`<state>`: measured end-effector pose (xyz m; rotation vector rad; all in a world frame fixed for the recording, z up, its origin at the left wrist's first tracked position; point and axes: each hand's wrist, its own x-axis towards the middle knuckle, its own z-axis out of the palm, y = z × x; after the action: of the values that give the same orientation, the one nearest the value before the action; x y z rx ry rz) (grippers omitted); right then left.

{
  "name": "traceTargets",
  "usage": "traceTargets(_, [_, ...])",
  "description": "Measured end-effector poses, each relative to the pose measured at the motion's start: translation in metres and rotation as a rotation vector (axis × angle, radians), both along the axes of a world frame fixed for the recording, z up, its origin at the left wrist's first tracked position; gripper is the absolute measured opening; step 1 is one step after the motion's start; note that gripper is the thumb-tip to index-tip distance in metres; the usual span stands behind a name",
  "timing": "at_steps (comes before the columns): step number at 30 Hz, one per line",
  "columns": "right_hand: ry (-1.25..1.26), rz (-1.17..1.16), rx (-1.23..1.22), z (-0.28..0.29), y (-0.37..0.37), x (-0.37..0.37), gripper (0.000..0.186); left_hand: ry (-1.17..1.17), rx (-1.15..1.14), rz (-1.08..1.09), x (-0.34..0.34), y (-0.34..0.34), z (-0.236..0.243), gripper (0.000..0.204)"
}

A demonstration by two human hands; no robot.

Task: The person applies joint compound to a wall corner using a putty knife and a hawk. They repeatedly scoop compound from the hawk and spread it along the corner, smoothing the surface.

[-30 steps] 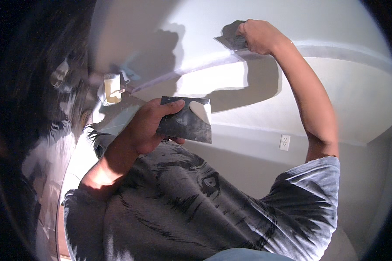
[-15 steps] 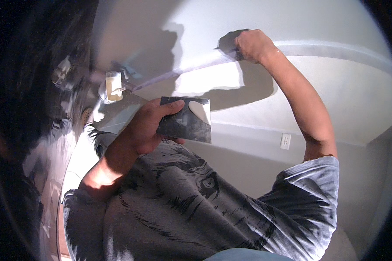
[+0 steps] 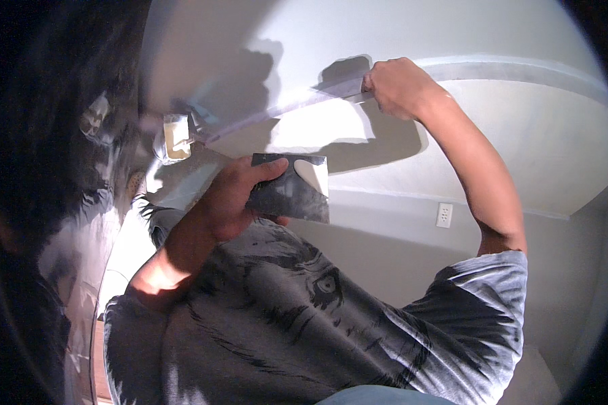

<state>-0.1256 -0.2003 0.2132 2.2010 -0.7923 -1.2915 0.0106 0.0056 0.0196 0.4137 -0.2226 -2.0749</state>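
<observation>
My left hand (image 3: 230, 199) grips a dark, flat rectangular putty plate (image 3: 287, 192) in front of my chest, thumb on its face and fingers behind. A smear of white putty (image 3: 311, 174) sits along the plate's upper right side. My right hand (image 3: 397, 86) is raised and closed against the pale wall, at the long grey band (image 3: 304, 101). From its fingers a thin putty blade (image 3: 360, 98) shows almost edge-on; the rest of it is hidden by the hand. A dark shadow of the hand falls on the wall beside it.
A clear container (image 3: 177, 138) with cream-coloured contents stands at the left, near the band's lower end. On the wall at the right is a white power outlet (image 3: 444, 214). Bright light and sharp shadows cross the wall; the far left is dark.
My right hand has moved slightly down at the grey band, and the thin blade edge now shows beside it. The left hand and plate have barely shifted.
</observation>
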Motion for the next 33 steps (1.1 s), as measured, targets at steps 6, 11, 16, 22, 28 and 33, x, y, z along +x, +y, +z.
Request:
traceTargets(6, [-1.05, -0.047, 0.008, 0.082, 0.052, -0.014, 0.025, 0.036, 0.068, 0.087, -0.007, 0.001, -0.008, 0.035])
traceTargets(11, [-2.229, 0.034, -0.289, 0.035, 0.112, -0.114, 0.019, 0.061, 0.108, 0.251, -0.019, -0.015, 0.025, 0.036])
traceTargets(16, [-2.237, 0.212, -0.126, -0.081, 0.152, -0.117, 0.023, 0.038, 0.092, 0.266, -0.034, -0.022, 0.045, 0.036])
traceTargets(22, [-2.107, 0.27, -0.04, -0.101, 0.164, -0.114, 0.015, 0.134, 0.059, 0.219, -0.059, -0.026, 0.047, 0.034])
traceTargets(28, [-1.709, 0.265, -0.053, -0.091, 0.131, -0.12, 0.03, 0.183, 0.041, 0.226, -0.051, -0.023, 0.045, 0.03])
traceTargets(33, [-1.472, 0.281, -0.085, -0.07, 0.094, -0.148, 0.051, 0.129, 0.009, 0.288, -0.047, -0.022, 0.042, 0.037])
